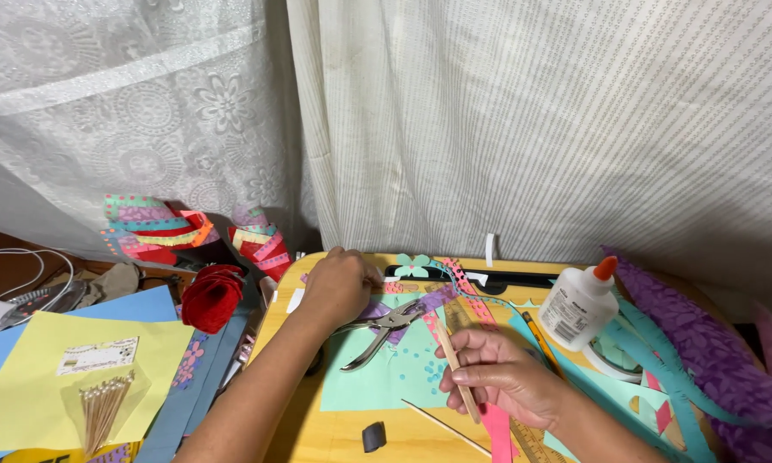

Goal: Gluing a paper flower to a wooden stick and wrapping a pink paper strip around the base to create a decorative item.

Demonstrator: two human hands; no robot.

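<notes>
wooden table [334, 433], teal paper [377, 377], glue bottle [578, 307]

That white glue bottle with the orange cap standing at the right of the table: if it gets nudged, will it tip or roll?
The glue bottle stands upright but leans on uneven paper strips, so a nudge would probably tip it. Its rounded body suggests it may roll once down. The smooth plastic looks somewhat slippery, likely light.

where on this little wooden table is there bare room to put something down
Bare wood shows along the near edge of the wooden table, between the left forearm, the small black piece and the thin stick. The right side is crowded around the glue bottle with paper strips.
</notes>
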